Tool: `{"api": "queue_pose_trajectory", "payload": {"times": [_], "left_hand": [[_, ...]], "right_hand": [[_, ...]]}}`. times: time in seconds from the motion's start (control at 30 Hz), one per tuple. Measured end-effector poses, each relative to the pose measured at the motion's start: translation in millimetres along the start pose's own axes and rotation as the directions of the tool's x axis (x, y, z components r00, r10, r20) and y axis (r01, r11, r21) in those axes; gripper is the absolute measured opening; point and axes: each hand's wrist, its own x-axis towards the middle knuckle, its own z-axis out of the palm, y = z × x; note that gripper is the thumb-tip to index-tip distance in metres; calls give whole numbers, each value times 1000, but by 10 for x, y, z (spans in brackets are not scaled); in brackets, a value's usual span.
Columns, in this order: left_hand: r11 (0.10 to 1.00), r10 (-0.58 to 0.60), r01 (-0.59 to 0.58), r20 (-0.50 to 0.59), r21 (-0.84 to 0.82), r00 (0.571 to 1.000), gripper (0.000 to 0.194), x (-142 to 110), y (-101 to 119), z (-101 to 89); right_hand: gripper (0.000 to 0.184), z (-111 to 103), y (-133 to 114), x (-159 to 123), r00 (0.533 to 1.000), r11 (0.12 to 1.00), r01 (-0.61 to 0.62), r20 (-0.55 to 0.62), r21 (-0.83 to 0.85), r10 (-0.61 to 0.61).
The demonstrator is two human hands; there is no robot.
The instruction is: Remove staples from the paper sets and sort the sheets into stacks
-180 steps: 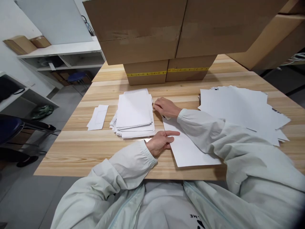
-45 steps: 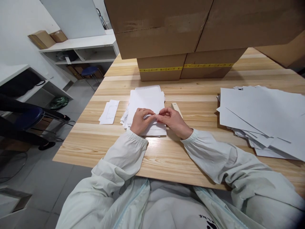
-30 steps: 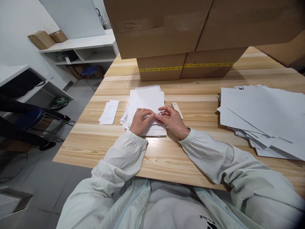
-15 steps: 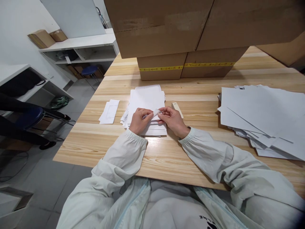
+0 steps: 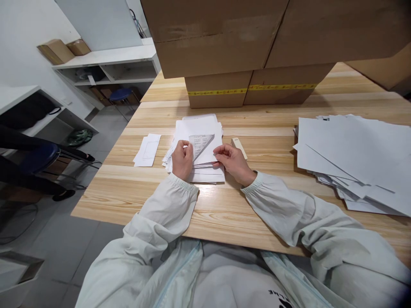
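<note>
A stack of white paper (image 5: 201, 125) lies in front of me in the head view. My left hand (image 5: 182, 159) is closed at its left side, gripping a sheet of paper (image 5: 199, 142) whose turned-up, triangular part shows printed lines. At the stack's right edge, my right hand (image 5: 233, 162) has its thumb and index finger pinched together on the paper; the exact hold is partly hidden. Just beyond my right hand lies a small cream-coloured stapler-like object (image 5: 238, 146). Some smaller white papers (image 5: 147, 150) rest to the left.
A larger, untidy paper pile (image 5: 346, 149) occupies the table's right side. Big cardboard boxes (image 5: 218, 38) are stacked at the back. To the left, beyond the table edge, are a blue stool (image 5: 40, 158), another person's dark-clothed legs (image 5: 32, 179) and white shelves (image 5: 128, 55).
My left hand has moved a little left, away from my right hand, and its fingers have curled. The small folded bit between the hands has become a wider flap showing print. My right hand has hardly moved.
</note>
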Motion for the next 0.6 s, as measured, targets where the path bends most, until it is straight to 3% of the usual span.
{"api": "queue_pose_trajectory", "payload": {"times": [0.2, 0.43, 0.53, 0.6], "left_hand": [[1000, -9, 9, -9, -20, 1000, 13, -9, 0, 0], [1000, 12, -12, -28, 18, 1000, 11, -24, 11, 1], [981, 142, -147, 49, 124, 989, 9, -89, 45, 9], [924, 292, -324, 171, 203, 941, 12, -143, 57, 24]], "right_hand": [[11, -5, -12, -1, 1000, 1000, -20, -4, -22, 20], [17, 11, -47, -14, 996, 995, -84, -24, -62, 83], [17, 11, -115, -24, 989, 987, -149, -23, -54, 148], [15, 13, -174, -28, 984, 984, -178, 5, -24, 178]]}}
